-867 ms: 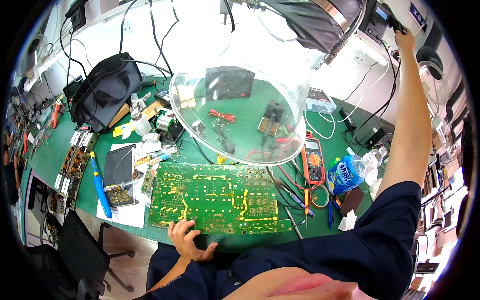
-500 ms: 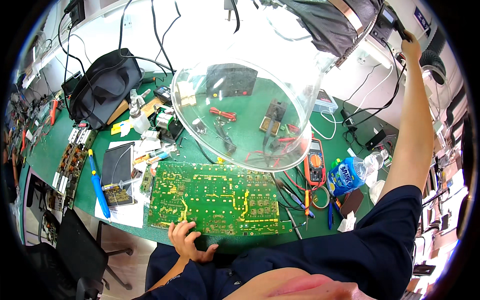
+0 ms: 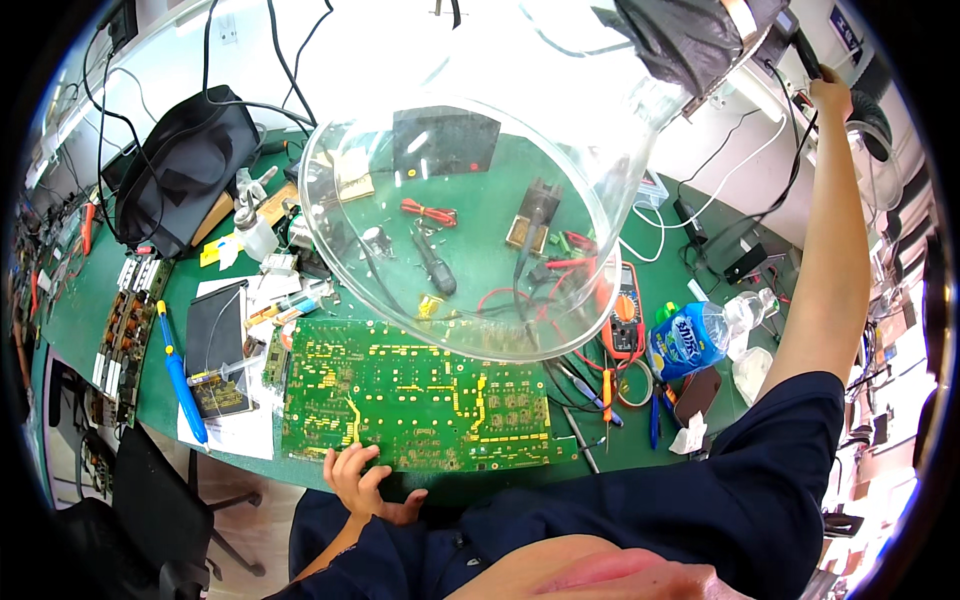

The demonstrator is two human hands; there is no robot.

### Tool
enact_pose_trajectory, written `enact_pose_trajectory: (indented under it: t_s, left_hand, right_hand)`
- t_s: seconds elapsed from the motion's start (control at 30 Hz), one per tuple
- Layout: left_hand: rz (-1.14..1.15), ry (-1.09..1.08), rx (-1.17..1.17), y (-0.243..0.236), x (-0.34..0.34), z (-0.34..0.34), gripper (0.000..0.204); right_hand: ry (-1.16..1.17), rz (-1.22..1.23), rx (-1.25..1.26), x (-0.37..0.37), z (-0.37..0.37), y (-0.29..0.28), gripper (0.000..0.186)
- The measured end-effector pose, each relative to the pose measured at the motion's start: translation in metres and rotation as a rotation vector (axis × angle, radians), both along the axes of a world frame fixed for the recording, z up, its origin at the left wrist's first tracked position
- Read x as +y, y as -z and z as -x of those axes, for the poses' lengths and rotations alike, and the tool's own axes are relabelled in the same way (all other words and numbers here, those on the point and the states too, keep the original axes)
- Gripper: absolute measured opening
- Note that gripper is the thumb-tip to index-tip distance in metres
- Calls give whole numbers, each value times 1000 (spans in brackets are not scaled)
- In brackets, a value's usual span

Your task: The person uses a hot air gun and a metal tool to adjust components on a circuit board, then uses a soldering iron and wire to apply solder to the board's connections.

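A large green circuit board (image 3: 420, 400) with yellow-gold patches lies flat at the front edge of the bench. My left hand (image 3: 365, 485) rests its fingertips on the board's near edge, left of its middle; the thumb is spread apart and nothing is held. Far off at the upper right, my right arm is stretched out. My right hand (image 3: 830, 97) closes round a black handle (image 3: 806, 55) beside a dark box on the wall side; the handle's full shape is hard to make out. A big round clear magnifier lens (image 3: 470, 230) hangs over the bench behind the board.
Right of the board are an orange multimeter (image 3: 625, 312), a blue-labelled bottle (image 3: 690, 340) and an orange screwdriver (image 3: 606, 395). On the left lie a blue soldering-iron-like tool (image 3: 183, 385), a syringe (image 3: 225, 371), a black notebook (image 3: 218, 340) and a dark bag (image 3: 185, 165).
The whole view has shifted slightly, so the bench items sit further left. My right hand appears a little lower, still on the black handle. My left hand stays at the board's edge.
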State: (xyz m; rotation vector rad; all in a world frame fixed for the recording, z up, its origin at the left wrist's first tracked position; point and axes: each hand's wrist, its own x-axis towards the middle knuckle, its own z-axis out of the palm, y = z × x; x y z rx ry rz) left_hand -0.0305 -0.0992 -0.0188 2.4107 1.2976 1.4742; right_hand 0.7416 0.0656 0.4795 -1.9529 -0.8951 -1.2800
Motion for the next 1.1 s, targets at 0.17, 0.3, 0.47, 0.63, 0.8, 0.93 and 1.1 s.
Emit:
enact_pose_trajectory:
  t_s: [0.17,0.3,0.47,0.63,0.8,0.93,1.1]
  left_hand:
    - [-18,-3,5,1,2,-1,52]
    - [-4,-20,-2,-2,0,-3,50]
    - [-19,-7,-10,-4,1,-1,47]
    - [-32,-13,-5,-5,1,-1,47]
    - [-30,-22,-17,-5,0,-4,47]
    - [-34,-20,-20,-2,0,-3,47]
    - [-42,-27,-16,-2,0,-2,46]
  right_hand:
    - [-43,-48,14,-3,4,17,53]
    - [-99,-45,62,-8,9,16,52]
    - [-347,-124,235,-12,3,23,45]
    - [-214,-131,159,-24,32,35,44]
    - [-251,-167,164,-27,26,34,41]
    - [-306,-162,176,-28,18,37,34]
    - [-184,-100,156,-30,23,41,26]
